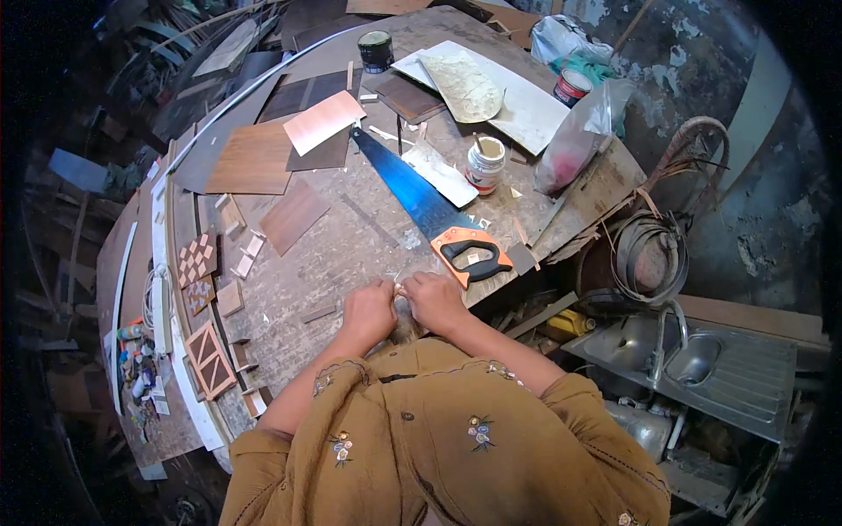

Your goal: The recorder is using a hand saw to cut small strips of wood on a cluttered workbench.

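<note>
My left hand and my right hand are close together at the near edge of the worktable. The fingers of both are closed around something pale and thin, too small and hidden to name. Just beyond my right hand lies a hand saw with a blue blade and an orange-and-black handle, its blade slanting to the far left. Past the saw stands an open white jar with a stick in it. A short dark wood strip lies left of my left hand.
Veneer sheets and small wood blocks lie to the left, near a checkered piece and a wooden frame. Farther back are a dark can and a white board. A metal sink is at the right.
</note>
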The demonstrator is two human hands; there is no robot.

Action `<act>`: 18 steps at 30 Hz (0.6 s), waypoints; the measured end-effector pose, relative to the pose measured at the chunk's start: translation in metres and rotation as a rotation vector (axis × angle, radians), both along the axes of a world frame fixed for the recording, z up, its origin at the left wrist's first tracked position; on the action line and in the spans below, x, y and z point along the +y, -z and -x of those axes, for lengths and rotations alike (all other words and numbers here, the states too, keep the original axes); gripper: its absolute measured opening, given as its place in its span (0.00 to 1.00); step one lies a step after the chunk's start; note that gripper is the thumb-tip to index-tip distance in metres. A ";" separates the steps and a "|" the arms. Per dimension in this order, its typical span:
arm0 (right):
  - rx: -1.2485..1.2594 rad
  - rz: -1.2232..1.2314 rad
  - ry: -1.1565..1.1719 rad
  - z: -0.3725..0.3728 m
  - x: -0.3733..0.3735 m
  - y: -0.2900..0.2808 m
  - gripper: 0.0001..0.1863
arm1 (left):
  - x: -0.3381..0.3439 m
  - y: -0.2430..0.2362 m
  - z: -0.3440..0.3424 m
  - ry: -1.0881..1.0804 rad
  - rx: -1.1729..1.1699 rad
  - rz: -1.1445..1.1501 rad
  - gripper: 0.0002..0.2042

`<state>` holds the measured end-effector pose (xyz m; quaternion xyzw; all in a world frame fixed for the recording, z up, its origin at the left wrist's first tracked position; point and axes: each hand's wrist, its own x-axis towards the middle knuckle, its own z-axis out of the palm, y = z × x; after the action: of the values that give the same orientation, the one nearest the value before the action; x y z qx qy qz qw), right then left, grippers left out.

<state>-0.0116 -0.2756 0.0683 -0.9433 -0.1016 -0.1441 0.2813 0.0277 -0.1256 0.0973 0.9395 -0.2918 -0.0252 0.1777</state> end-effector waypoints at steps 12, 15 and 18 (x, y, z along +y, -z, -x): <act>0.175 -0.150 -0.160 0.011 -0.006 -0.007 0.09 | 0.024 -0.008 -0.010 0.268 0.104 0.029 0.10; 0.212 -0.108 -0.135 0.018 -0.002 -0.019 0.09 | 0.031 -0.006 -0.014 0.349 0.118 0.066 0.11; 0.191 -0.147 -0.156 0.024 -0.001 -0.025 0.09 | 0.033 -0.014 -0.013 0.401 0.131 0.101 0.11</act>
<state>-0.0352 -0.2767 0.0936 -0.9187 -0.1367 -0.0386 0.3686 0.0412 -0.0925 0.1114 0.8488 -0.4617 -0.1063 0.2347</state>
